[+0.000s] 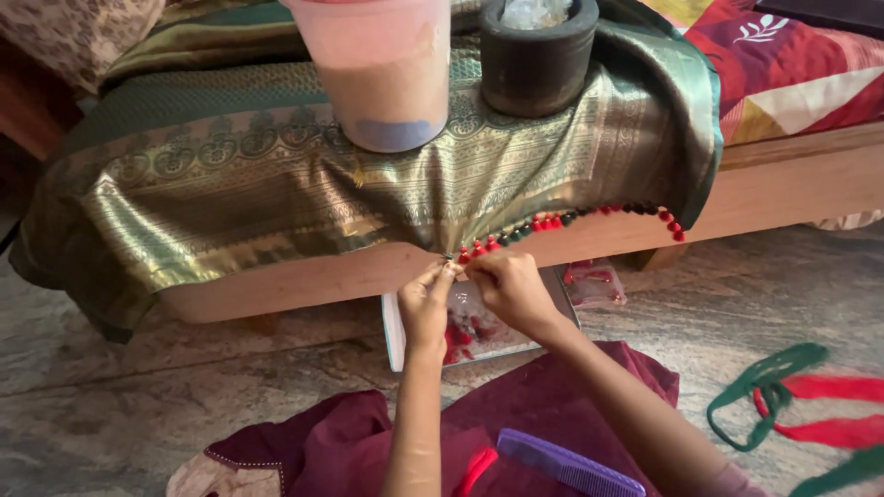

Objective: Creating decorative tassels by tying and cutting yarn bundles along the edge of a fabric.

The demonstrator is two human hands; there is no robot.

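Tassels (552,221), small red and dark green ones, hang in a row along the hem of a green and gold silk cloth (276,175), and the end of that row is where both hands meet.

Nearest the camera, at about six o'clock, a purple comb (566,465) lies on the person's maroon garment (350,442), with a bit of red thread (476,468) just beside it at nine o'clock. Out at three o'clock, loose hanks of green and red yarn (783,405) lie on the stone floor (110,387).

A little further in, the left hand (424,308) has its fingertips pinched shut on the cloth's hem, right at the last tassel. The right hand (511,290) sits just beside it at three o'clock, fingers closed on the same spot; whether it holds a needle or only the tassel is too small to tell. Under the hands lies a clear flat box (479,322) with red bits inside, and a small clear packet (597,283) rests near it at two o'clock.

Beyond, the cloth drapes over a wooden bed frame (792,189). At twelve o'clock a pale plastic tub (382,69) and a dark stone mortar (539,60) stand on the cloth side by side. A red patterned bedsheet (792,69) covers the bed at two o'clock.
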